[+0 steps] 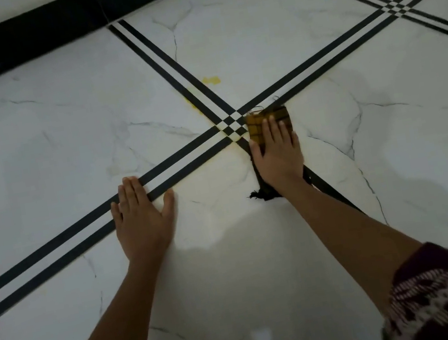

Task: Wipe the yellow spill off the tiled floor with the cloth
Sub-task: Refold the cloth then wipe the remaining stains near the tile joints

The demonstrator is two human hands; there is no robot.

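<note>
A yellow spill (211, 80) marks the white marble-look tile beyond the crossing of black double stripes, with thinner yellow streaks along the stripe (193, 104) and a faint smear near the crossing. My right hand (278, 154) lies flat on a dark checked cloth (256, 126), stained yellow at its far end, pressing it to the floor just right of the crossing. A frayed dark corner of the cloth sticks out under my wrist. My left hand (141, 216) rests flat on the floor with fingers spread, left of the cloth, holding nothing.
The tiled floor (390, 142) has black double stripes crossing at the middle and again at the upper right (396, 7). A black skirting band (17, 41) runs along the wall at the top left. Patterned dark sleeves show at the bottom corners.
</note>
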